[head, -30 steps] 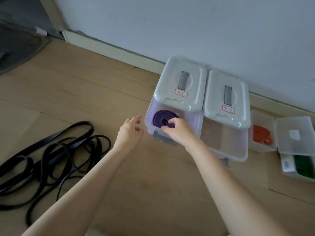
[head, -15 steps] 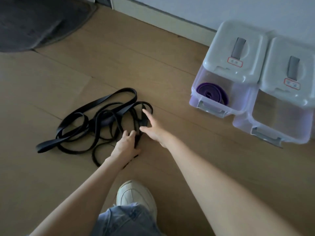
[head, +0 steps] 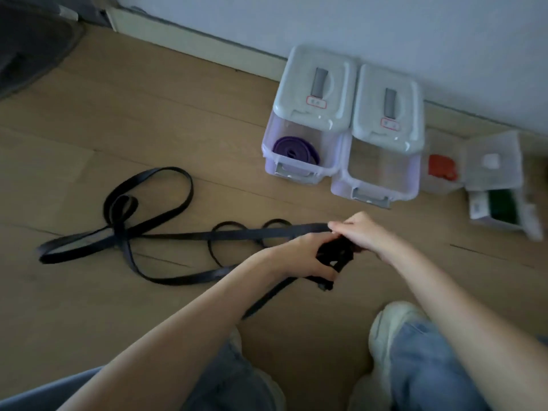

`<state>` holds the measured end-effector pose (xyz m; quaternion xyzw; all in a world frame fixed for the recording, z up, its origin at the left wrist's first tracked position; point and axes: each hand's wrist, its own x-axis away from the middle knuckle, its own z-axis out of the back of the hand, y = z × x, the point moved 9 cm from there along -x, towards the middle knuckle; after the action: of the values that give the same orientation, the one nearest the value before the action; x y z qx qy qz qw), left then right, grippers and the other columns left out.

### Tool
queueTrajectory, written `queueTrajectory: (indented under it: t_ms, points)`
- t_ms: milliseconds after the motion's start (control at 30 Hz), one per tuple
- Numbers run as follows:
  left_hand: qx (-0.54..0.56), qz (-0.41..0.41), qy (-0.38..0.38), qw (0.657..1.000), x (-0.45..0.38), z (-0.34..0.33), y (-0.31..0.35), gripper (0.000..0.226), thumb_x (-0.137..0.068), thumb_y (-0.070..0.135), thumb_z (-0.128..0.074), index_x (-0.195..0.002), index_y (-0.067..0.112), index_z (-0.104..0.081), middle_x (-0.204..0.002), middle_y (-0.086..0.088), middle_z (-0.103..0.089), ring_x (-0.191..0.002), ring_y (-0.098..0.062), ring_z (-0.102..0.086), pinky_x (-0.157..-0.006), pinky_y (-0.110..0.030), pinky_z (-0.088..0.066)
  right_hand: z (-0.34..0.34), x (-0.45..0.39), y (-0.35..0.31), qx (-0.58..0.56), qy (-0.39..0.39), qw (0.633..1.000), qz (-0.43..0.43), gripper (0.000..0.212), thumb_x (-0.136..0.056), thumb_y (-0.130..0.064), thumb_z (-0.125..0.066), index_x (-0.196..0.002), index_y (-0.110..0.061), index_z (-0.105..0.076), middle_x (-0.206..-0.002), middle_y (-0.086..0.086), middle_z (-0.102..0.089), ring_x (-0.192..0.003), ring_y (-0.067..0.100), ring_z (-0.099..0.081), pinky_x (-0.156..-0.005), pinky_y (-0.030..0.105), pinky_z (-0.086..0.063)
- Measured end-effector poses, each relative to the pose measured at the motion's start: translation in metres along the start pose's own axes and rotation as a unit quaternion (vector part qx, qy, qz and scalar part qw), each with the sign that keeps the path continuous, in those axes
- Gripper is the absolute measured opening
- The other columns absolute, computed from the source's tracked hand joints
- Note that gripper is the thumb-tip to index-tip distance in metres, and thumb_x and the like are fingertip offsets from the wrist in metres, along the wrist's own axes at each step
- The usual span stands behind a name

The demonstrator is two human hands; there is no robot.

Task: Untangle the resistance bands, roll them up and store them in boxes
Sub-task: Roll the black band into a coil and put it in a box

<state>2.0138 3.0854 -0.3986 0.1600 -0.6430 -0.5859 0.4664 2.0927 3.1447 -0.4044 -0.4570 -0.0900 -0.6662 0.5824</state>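
Both hands, left (head: 299,256) and right (head: 360,232), gripping bunched black band (head: 335,256), loops trailing leftward.

dim room, wood floor against a pale wall

light wood plank floor (head: 148,114) fills the frame; pale wall (head: 385,25) with cream baseboard (head: 192,44) along the top; dark mat (head: 26,51) upper left.

Both arms reach forward, left grip (head: 299,258) and right grip (head: 360,231) curled close together.
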Motion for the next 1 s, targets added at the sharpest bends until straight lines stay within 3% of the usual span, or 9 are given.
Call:
queueTrajectory:
  t_ms: [133, 233, 333, 467, 567, 667, 833, 933, 1000]
  points:
    - [0.063, -0.071, -0.018, 0.995, -0.025, -0.048, 0.060, 0.042, -0.081, 0.002, -0.066, -0.118, 0.013, -0.049, -0.096, 0.002, -0.057, -0.083, -0.006, -0.060, -0.068, -0.011, -0.047, 0.083, 0.032, 0.034, -0.023, 0.243, 0.969, 0.036, 0.021, -0.086, -0.006, -0.054, -0.092, 0.004, -0.071, -0.098, 0.019, -0.070, -0.089, 0.028, -0.065, -0.077, 0.029, -0.049]
    - [0.204, -0.058, -0.070, 0.975, -0.033, -0.078, 0.085, 0.033, -0.087, -0.001, -0.059, -0.110, 0.021, -0.050, -0.097, -0.001, -0.059, -0.085, -0.005, -0.065, -0.073, -0.019, -0.054, 0.124, 0.063, 0.044, -0.029, 0.395, 0.914, 0.088, 0.022, -0.084, -0.006, -0.056, -0.087, -0.014, -0.076, -0.083, -0.004, -0.070, -0.063, -0.003, -0.053, -0.057, 0.003, -0.035]
    - [0.063, -0.002, -0.046, 0.997, -0.036, -0.071, 0.064, 0.040, -0.092, 0.013, -0.054, -0.129, 0.025, -0.045, -0.111, 0.006, -0.055, -0.101, -0.015, -0.058, -0.074, -0.016, -0.051, 0.110, 0.048, 0.050, -0.050, 0.268, 0.954, 0.127, 0.028, -0.085, 0.001, -0.052, -0.084, -0.016, -0.074, -0.073, -0.010, -0.063, -0.064, -0.002, -0.055, -0.064, 0.009, -0.038]
    - [-0.053, 0.155, 0.021, 0.986, -0.013, -0.029, 0.012, 0.042, -0.093, 0.016, -0.053, -0.133, 0.023, -0.044, -0.132, 0.003, -0.046, -0.106, -0.017, -0.052, -0.081, -0.031, -0.054, 0.073, 0.043, 0.042, 0.036, 0.150, 0.969, 0.191, 0.041, -0.086, 0.009, -0.037, -0.090, -0.014, -0.071, -0.098, -0.002, -0.065, -0.084, 0.011, -0.055, -0.071, 0.020, -0.037]
    - [-0.161, 0.108, 0.156, 0.969, -0.003, 0.012, 0.032, 0.060, -0.081, 0.019, -0.070, -0.134, 0.016, -0.042, -0.134, -0.005, -0.046, -0.107, -0.016, -0.050, -0.088, -0.026, -0.047, 0.079, 0.067, 0.025, 0.029, 0.178, 0.946, 0.271, 0.039, -0.089, 0.007, -0.038, -0.092, -0.017, -0.069, -0.095, -0.010, -0.063, -0.085, 0.009, -0.055, -0.070, 0.019, -0.035]
    - [-0.185, 0.005, 0.175, 0.967, -0.003, 0.012, 0.070, 0.092, -0.070, 0.030, -0.080, -0.143, 0.019, -0.026, -0.139, 0.006, -0.037, -0.128, -0.011, -0.035, -0.106, -0.028, -0.032, 0.096, 0.105, -0.002, -0.058, 0.190, 0.919, 0.340, 0.040, -0.088, 0.009, -0.041, -0.078, -0.023, -0.063, -0.066, -0.017, -0.058, -0.058, 0.003, -0.054, -0.059, 0.018, -0.041]
    - [-0.107, 0.007, 0.099, 0.989, 0.006, -0.020, 0.084, 0.045, -0.075, 0.019, -0.077, -0.113, 0.024, -0.053, -0.098, 0.014, -0.064, -0.096, -0.003, -0.059, -0.091, -0.021, -0.045, 0.135, 0.176, -0.025, -0.287, 0.166, 0.846, 0.418, 0.032, -0.090, 0.013, -0.038, -0.078, -0.013, -0.052, -0.072, -0.003, -0.068, -0.058, 0.021, -0.058, -0.053, 0.022, -0.049]
    - [-0.156, 0.025, 0.028, 0.987, 0.022, -0.046, 0.086, 0.008, -0.088, 0.011, -0.061, -0.090, 0.018, -0.061, -0.089, -0.004, -0.068, -0.085, -0.012, -0.063, -0.088, -0.027, -0.047, 0.158, 0.199, -0.008, -0.364, 0.229, 0.807, 0.404, 0.029, -0.091, 0.012, -0.038, -0.090, -0.015, -0.049, -0.083, 0.009, -0.068, -0.056, 0.012, -0.054, -0.054, 0.024, -0.049]
    - [-0.115, 0.023, 0.043, 0.992, 0.034, -0.048, 0.103, 0.011, -0.095, 0.009, -0.049, -0.088, 0.009, -0.059, -0.067, -0.005, -0.062, -0.062, -0.010, -0.059, -0.073, -0.025, -0.050, 0.171, 0.206, 0.010, -0.405, 0.290, 0.784, 0.370, 0.026, -0.092, 0.010, -0.038, -0.096, -0.013, -0.048, -0.088, 0.010, -0.068, -0.057, 0.009, -0.053, -0.058, 0.024, -0.049]
